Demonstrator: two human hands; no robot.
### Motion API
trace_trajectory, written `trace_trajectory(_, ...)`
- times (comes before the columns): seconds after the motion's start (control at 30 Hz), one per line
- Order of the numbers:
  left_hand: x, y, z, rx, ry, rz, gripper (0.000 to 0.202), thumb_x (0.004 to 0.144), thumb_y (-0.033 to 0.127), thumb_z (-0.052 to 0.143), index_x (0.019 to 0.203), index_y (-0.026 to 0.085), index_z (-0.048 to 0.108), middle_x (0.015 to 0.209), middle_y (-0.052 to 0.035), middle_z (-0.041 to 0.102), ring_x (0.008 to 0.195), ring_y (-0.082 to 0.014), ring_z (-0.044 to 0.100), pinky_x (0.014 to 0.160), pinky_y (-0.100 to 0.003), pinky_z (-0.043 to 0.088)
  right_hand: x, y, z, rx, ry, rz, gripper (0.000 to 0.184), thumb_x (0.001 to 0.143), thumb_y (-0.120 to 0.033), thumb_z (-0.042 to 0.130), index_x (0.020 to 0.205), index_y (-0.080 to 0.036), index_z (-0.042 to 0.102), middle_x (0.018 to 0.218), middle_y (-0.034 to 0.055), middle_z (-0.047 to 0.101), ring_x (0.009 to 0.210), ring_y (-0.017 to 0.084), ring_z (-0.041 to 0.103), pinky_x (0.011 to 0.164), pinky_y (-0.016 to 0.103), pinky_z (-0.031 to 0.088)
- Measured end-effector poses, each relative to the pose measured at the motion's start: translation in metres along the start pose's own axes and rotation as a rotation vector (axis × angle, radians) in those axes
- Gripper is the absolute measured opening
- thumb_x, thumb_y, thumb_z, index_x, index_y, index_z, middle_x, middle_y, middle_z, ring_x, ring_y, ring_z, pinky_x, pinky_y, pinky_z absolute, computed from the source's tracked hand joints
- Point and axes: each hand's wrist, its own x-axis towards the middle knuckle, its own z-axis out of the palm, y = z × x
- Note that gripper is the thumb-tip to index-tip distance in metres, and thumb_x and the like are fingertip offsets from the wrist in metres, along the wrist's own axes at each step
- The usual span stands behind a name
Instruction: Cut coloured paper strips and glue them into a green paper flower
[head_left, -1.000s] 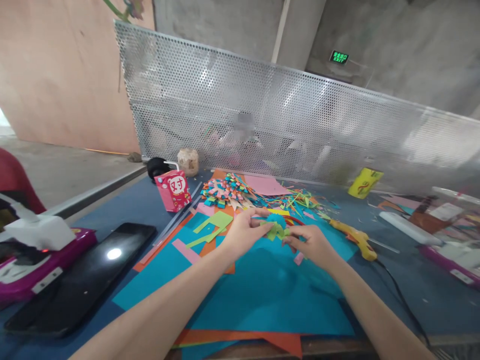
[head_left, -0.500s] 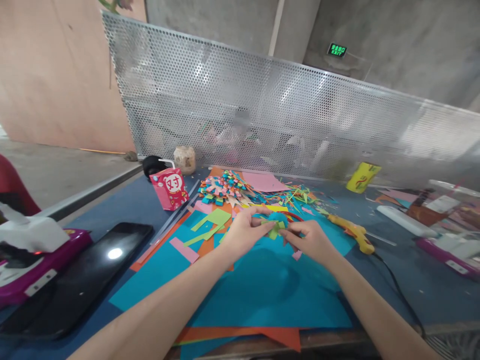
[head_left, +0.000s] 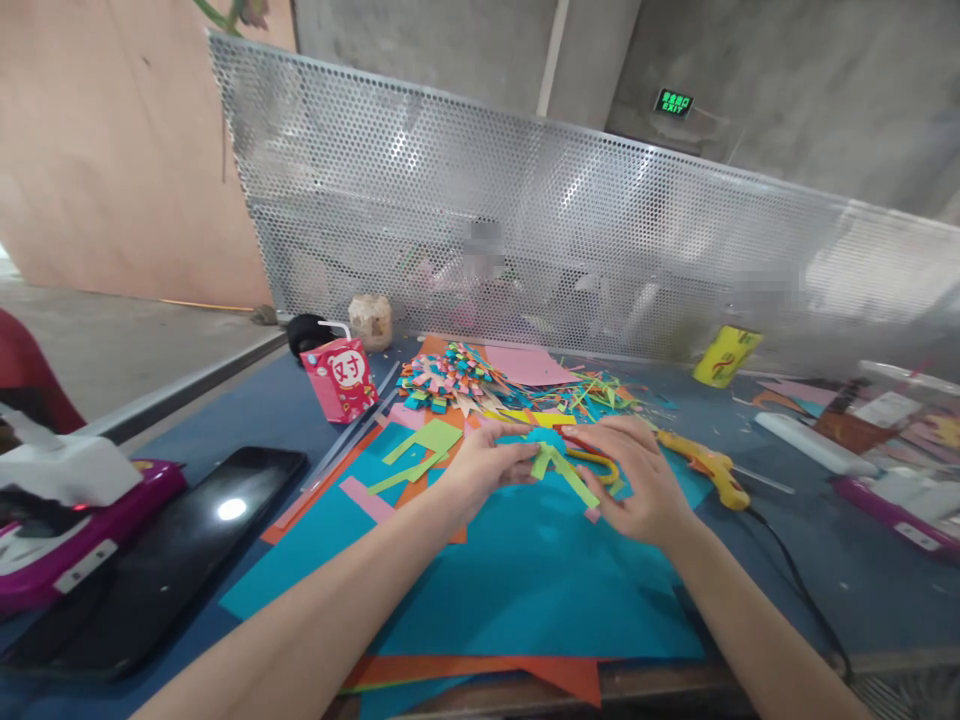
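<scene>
In the head view, the left hand [head_left: 484, 465] pinches a bent green paper strip [head_left: 574, 478] above a blue sheet [head_left: 510, 590]; the right hand [head_left: 645, 485] has thumb and fingers apart around its lower end. A pink carton [head_left: 339, 382] bears a straw [head_left: 336, 325], contents hidden. A yellow glue gun [head_left: 709, 465] lies beside the right hand.

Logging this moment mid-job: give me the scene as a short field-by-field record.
Left hand: pinching green strip beside blue paper piece
Right hand: spread, thumb near the strip's lower end
Under hands: large blue sheet
Right side: yellow glue gun, corded
Left side: black phone, pink drink carton
Far side: multicoloured paper pile, perforated metal screen
Unclear: yellow loop by right hand
</scene>
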Motion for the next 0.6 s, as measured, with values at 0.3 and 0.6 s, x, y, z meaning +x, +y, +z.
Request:
trace_trajectory(0.3, 0.0021, -0.0024, -0.0045, -0.099, -0.043, -0.021, 0.018, 0.067, 0.008, 0.064, 0.081, 0.013, 0.055, 0.064, -0.0035, 0.066, 0.054, -0.0131, 0.064, 0.054, -0.022, 0.051, -0.0056, 0.0084, 0.0062, -0.040, -0.019, 0.125, 0.034, 0.079, -0.018, 0.049, 0.113, -0.021, 0.042, 0.101, 0.0086, 0.057, 0.099, 0.024, 0.047, 0.082, 0.042, 0.042)
trace_trajectory(0.6, 0.0034, -0.0027, -0.0049, -0.114, -0.029, -0.044, 0.019, 0.067, 0.006, 0.063, 0.084, 0.011, 0.056, 0.066, -0.0060, 0.066, 0.059, -0.0148, 0.065, 0.053, -0.022, 0.051, -0.0075, 0.0051, 0.0031, 0.035, -0.112, 0.134, 0.023, 0.077, -0.017, 0.047, 0.100, -0.023, 0.049, 0.093, 0.0058, 0.060, 0.093, 0.022, 0.050, 0.083, 0.040, 0.043)
